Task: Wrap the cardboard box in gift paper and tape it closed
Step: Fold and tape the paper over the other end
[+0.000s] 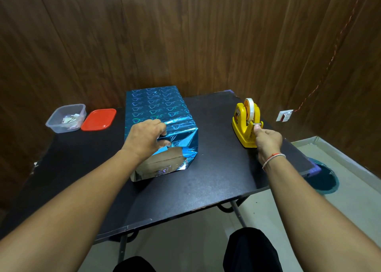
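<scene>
- The person's knees (247,251) in dark trousers were nearest to the camera, below both forearms and before the near edge of the black table (206,189).
- The left hand (144,137) rested on the near end of the box (162,164), with the fingers curled down over the folded blue gift paper (156,106) and pressing the flap.
- Under this hand the end was not closed: brown cardboard showed between the loose shiny flaps.
- The right hand (268,139) was well apart from the left, at the front of the yellow tape dispenser (246,123). Its thumb and fingers pinched at the cutter, probably on the end of the tape, but the strip itself was too thin to see.
- Beyond the left hand, on its outer side, stood a clear plastic container (66,118) and a red lid (99,119), not touching the box.
- I judge that the foil paper could spring open if the left hand relaxed while the right one pulled.
- The dispenser could slide or tip toward the hand, because no hand held its base.
- A long strip could also curl and stick to itself before it reached the flap.
</scene>
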